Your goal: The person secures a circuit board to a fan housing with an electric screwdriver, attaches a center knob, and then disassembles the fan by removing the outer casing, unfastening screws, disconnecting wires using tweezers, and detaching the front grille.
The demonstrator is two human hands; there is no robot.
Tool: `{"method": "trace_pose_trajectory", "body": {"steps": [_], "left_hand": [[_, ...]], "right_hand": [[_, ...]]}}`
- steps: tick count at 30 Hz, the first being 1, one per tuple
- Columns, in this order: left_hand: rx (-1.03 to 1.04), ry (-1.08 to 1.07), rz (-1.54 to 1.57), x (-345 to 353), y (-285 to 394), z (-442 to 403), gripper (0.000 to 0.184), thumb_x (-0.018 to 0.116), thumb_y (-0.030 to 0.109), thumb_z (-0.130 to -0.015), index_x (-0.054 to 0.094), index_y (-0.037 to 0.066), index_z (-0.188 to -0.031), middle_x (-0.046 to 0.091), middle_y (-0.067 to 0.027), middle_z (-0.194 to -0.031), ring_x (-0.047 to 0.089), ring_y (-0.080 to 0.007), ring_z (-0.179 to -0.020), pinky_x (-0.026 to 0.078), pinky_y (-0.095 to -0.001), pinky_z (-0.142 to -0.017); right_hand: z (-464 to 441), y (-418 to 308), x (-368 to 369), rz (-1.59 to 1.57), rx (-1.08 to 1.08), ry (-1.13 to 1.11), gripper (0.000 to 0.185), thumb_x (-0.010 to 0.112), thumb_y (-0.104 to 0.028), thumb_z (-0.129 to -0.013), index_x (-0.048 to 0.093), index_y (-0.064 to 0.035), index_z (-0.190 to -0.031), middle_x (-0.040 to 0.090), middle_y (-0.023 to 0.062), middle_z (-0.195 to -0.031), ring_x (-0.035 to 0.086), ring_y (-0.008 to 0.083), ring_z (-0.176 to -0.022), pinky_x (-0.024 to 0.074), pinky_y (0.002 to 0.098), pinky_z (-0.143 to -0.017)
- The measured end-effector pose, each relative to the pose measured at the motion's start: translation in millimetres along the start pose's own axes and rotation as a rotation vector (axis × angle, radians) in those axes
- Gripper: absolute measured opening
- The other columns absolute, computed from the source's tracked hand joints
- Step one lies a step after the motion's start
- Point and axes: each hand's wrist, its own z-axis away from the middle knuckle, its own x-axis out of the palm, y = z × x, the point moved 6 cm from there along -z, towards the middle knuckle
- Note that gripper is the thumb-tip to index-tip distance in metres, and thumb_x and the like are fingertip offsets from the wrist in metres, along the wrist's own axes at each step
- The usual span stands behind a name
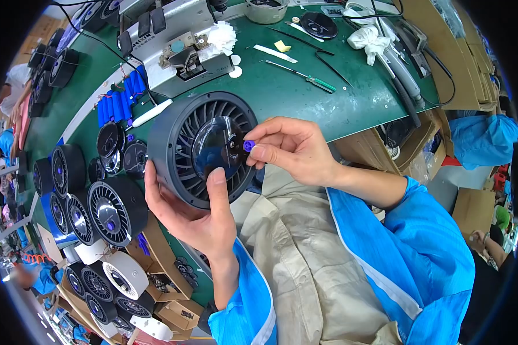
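Observation:
My left hand point(198, 215) is wrapped round the lower side of a dark grey round fan unit point(166, 135), its thumb lying on the front near the hub. Radial vanes ring a glossy black disc point(213, 146) at the unit's centre. Between the thumb and fingers of my right hand point(290, 150) is a small purple knob point(248, 146), pinched at the right edge of the disc. Whether the knob touches the disc I cannot tell.
A metal machine point(175, 52) stands behind the unit, with blue cylinders point(114, 106) at its left. A green-handled screwdriver point(302, 76) lies on the green table point(345, 109). Several similar fan units point(118, 210) crowd the left. Cardboard boxes point(466, 63) stand at right.

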Motion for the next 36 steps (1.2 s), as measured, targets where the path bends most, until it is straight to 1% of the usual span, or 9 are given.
{"method": "trace_pose_trajectory", "body": {"steps": [11, 15, 18, 23, 26, 27, 30, 34, 36], "left_hand": [[0.035, 0.001, -0.028, -0.6, -0.7, 1.8, 0.090, 0.087, 0.000, -0.082, 0.036, -0.004, -0.156, 0.048, -0.0209, -0.148, 0.051, -0.0294, -0.137, 0.039, -0.0396, -0.119], [0.058, -0.002, -0.085, -0.5, -0.4, 4.2, 0.091, 0.087, 0.001, -0.082, 0.035, -0.003, -0.156, 0.048, -0.0210, -0.146, 0.052, -0.0296, -0.136, 0.041, -0.0394, -0.117], [-0.001, -0.008, 0.012, 4.0, 2.8, 5.0, 0.091, 0.087, 0.001, -0.082, 0.034, -0.002, -0.156, 0.047, -0.0218, -0.145, 0.053, -0.0302, -0.135, 0.045, -0.0393, -0.115], [-0.005, -0.014, -0.021, 4.7, 3.9, 5.4, 0.093, 0.087, 0.002, -0.083, 0.031, -0.002, -0.157, 0.046, -0.0227, -0.145, 0.054, -0.0306, -0.133, 0.047, -0.0391, -0.113], [0.068, -0.007, -0.049, 7.4, 7.8, 9.4, 0.084, 0.082, 0.000, -0.086, 0.035, 0.000, -0.156, 0.049, -0.0212, -0.146, 0.056, -0.0264, -0.131, 0.046, -0.0364, -0.114], [0.068, -0.006, -0.049, 6.8, 7.1, 9.5, 0.084, 0.082, 0.000, -0.086, 0.035, 0.000, -0.156, 0.049, -0.0212, -0.146, 0.056, -0.0264, -0.131, 0.046, -0.0364, -0.114], [0.030, -0.019, -0.041, 5.8, 2.8, 9.3, 0.095, 0.086, 0.002, -0.083, 0.028, -0.002, -0.158, 0.044, -0.0225, -0.147, 0.053, -0.0312, -0.134, 0.045, -0.0415, -0.114], [0.049, -0.034, -0.029, 7.5, 3.5, 10.1, 0.095, 0.086, 0.003, -0.083, 0.029, -0.003, -0.158, 0.042, -0.0223, -0.149, 0.052, -0.0320, -0.135, 0.044, -0.0427, -0.116], [0.050, -0.035, -0.025, 7.4, 2.4, 10.4, 0.095, 0.086, 0.003, -0.083, 0.029, -0.003, -0.159, 0.042, -0.0221, -0.149, 0.052, -0.0323, -0.136, 0.043, -0.0428, -0.116]], "right_hand": [[0.3, -1.5, -1.4, 0.015, 0.028, 0.028, 0.024, 0.070, -0.003, -0.102, 0.067, 0.0059, -0.125, 0.075, 0.0122, -0.108, 0.075, 0.0173, -0.096, 0.0630, 0.0305, -0.083], [0.7, -4.2, 0.5, 0.060, 0.005, 0.034, 0.024, 0.072, -0.002, -0.101, 0.068, 0.0057, -0.123, 0.074, 0.0118, -0.109, 0.074, 0.0170, -0.097, 0.0627, 0.0300, -0.083], [0.3, -7.8, 1.8, 0.149, -0.021, 0.074, 0.024, 0.074, 0.000, -0.099, 0.069, 0.0057, -0.122, 0.073, 0.0111, -0.109, 0.074, 0.0167, -0.096, 0.0625, 0.0298, -0.083], [-1.2, -16.3, 4.9, 0.259, -0.070, 0.078, 0.022, 0.076, 0.000, -0.097, 0.072, 0.0060, -0.118, 0.073, 0.0109, -0.109, 0.074, 0.0161, -0.096, 0.0617, 0.0289, -0.082], [-0.9, -29.5, 7.4, 0.487, -0.122, 0.089, 0.019, 0.078, -0.001, -0.095, 0.075, 0.0055, -0.112, 0.074, 0.0107, -0.105, 0.074, 0.0148, -0.092, 0.0610, 0.0278, -0.080], [-1.0, -32.1, 8.3, 0.488, -0.121, 0.088, 0.019, 0.078, -0.001, -0.095, 0.075, 0.0055, -0.112, 0.074, 0.0107, -0.105, 0.074, 0.0148, -0.092, 0.0610, 0.0278, -0.080], [-1.0, -41.6, 10.9, 0.600, -0.151, 0.101, 0.016, 0.081, -0.002, -0.093, 0.077, 0.0040, -0.107, 0.075, 0.0108, -0.099, 0.074, 0.0147, -0.086, 0.0604, 0.0271, -0.075], [-1.6, -52.0, 14.7, 0.742, -0.239, 0.090, 0.015, 0.083, -0.003, -0.091, 0.078, 0.0028, -0.104, 0.075, 0.0108, -0.093, 0.075, 0.0163, -0.079, 0.0602, 0.0279, -0.069], [-2.4, -55.2, 15.9, 0.775, -0.251, 0.085, 0.015, 0.083, -0.004, -0.090, 0.078, 0.0027, -0.103, 0.075, 0.0109, -0.092, 0.076, 0.0169, -0.078, 0.0601, 0.0283, -0.069]]}}
